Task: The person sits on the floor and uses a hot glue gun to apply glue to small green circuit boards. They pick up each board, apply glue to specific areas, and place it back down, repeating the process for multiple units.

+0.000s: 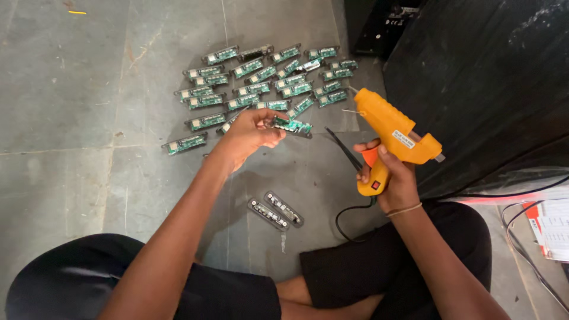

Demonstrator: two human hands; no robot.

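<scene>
Two hands in frame, centre. Left hand (248, 135) closed on one green circuit board (291, 125), pinched by thumb and fingertips at its left end; board held roughly level above the floor, centre of frame, just below the pile. Right hand (388, 178) wrapped around the grip of an orange glue gun (394, 135), right of centre; forefinger on the darker orange trigger. Nozzle angled toward upper left, tip close to the held board but clearly apart from it. Red switch visible low on the handle. Black power cord (349, 216) looping down from the handle base to the floor.

Pile of green circuit boards (261, 80) spread on the grey stone floor (65, 118), upper centre of frame, laid loosely in rows, many touching or overlapping. Two dark faceplate strips (275, 210) lying side by side, lower centre, below the left hand, well apart from the pile. Thin black stick or wire (342, 148) on the floor between the hands; kind not resolvable. Large black covered object (492, 83) filling upper right. White paper (554, 228) and further black cables at right edge. Small yellow sliver (77, 12) at upper left corner. Seated cross-legged, dark shorts along bottom edge.
</scene>
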